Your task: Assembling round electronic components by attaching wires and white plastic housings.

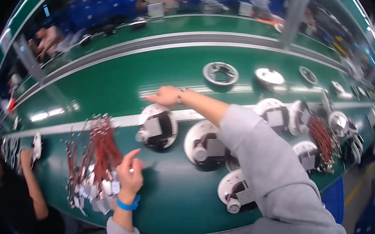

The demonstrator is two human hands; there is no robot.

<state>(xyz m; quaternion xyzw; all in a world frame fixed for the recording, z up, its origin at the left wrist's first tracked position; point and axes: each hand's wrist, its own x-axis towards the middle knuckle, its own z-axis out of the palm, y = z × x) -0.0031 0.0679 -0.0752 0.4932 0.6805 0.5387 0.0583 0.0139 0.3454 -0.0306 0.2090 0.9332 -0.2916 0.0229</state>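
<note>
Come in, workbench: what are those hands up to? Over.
Left hand open, beside red wires. Right hand over far green surface. Black-and-white round unit between them.

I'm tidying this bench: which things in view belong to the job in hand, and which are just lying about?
Likely the job, being nearest the hands:
- black-and-white round unit by the right hand
- red wire bundle beside the left hand

Seemingly just lying about:
- pale ring
- white round part
- farther red wires
</note>
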